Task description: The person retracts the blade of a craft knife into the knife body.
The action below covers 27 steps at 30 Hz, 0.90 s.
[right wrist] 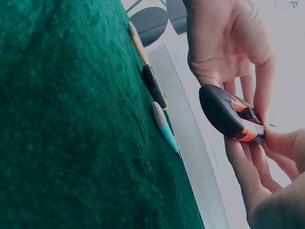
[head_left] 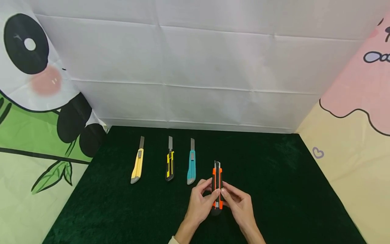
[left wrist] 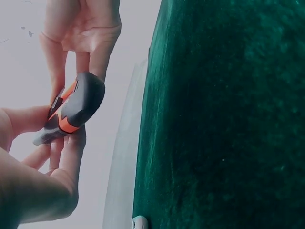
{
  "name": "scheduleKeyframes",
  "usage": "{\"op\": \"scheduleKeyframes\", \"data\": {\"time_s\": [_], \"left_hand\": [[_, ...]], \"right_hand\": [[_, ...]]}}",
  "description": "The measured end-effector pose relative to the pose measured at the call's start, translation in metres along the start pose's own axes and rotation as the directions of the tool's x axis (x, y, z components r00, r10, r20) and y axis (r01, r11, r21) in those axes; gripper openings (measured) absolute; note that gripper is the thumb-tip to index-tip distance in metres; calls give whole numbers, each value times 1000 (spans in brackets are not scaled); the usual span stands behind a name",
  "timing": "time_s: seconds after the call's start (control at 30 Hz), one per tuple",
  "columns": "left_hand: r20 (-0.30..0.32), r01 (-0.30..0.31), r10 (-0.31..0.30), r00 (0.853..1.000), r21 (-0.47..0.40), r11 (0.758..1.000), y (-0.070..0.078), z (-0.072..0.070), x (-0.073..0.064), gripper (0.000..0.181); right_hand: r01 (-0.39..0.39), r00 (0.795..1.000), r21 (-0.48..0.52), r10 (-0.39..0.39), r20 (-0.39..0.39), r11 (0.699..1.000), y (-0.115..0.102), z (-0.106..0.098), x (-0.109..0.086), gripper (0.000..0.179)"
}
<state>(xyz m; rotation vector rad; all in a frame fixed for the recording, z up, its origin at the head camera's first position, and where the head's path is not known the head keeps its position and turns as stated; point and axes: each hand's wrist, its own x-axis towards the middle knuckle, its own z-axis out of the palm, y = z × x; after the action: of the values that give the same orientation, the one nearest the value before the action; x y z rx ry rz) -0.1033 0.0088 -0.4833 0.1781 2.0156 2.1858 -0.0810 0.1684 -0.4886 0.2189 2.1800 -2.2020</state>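
Between both hands, above the cloth, is an orange and black utility knife (head_left: 217,179), its top end pointing away from me with a little silver metal showing there. My left hand (head_left: 199,203) holds it from the left, thumb on its front face. From the right, my right hand (head_left: 240,205) grips it too, with the thumb against the front near the middle. Both wrist views show the knife's rounded black butt (left wrist: 86,99) toward the camera and the fingers (right wrist: 250,169) behind the body. The thumbs partly cover the slider track.
A yellow utility knife (head_left: 138,164), a black and yellow one (head_left: 170,166) and a teal one (head_left: 191,166) lie in a row, blades extended away from me. They rest on a dark green cloth (head_left: 122,213). A white sheet (head_left: 195,67) hangs behind, with printed cloths at both sides.
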Motion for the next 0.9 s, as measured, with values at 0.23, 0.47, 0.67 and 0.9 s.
{"op": "scheduleKeyframes", "data": {"time_s": [0.23, 0.47, 0.67, 0.9], "left_hand": [[46, 16, -14, 999, -28, 999, 0, -2, -2, 50], [60, 2, -1, 998, -11, 1000, -1, -3, -2, 52], [64, 8, -6, 998, -22, 1000, -1, -3, -2, 53], [84, 20, -17, 996, -33, 999, 0, -3, -2, 52]], "right_hand": [[-16, 1000, -2, 16, -3, 1000, 0, -2, 0, 41], [-24, 1000, -7, 24, 2, 1000, 1, -3, 2, 42], [-31, 1000, -15, 31, -1, 999, 1, -3, 2, 42], [-40, 999, -30, 40, -7, 999, 0, -5, 0, 43]]}}
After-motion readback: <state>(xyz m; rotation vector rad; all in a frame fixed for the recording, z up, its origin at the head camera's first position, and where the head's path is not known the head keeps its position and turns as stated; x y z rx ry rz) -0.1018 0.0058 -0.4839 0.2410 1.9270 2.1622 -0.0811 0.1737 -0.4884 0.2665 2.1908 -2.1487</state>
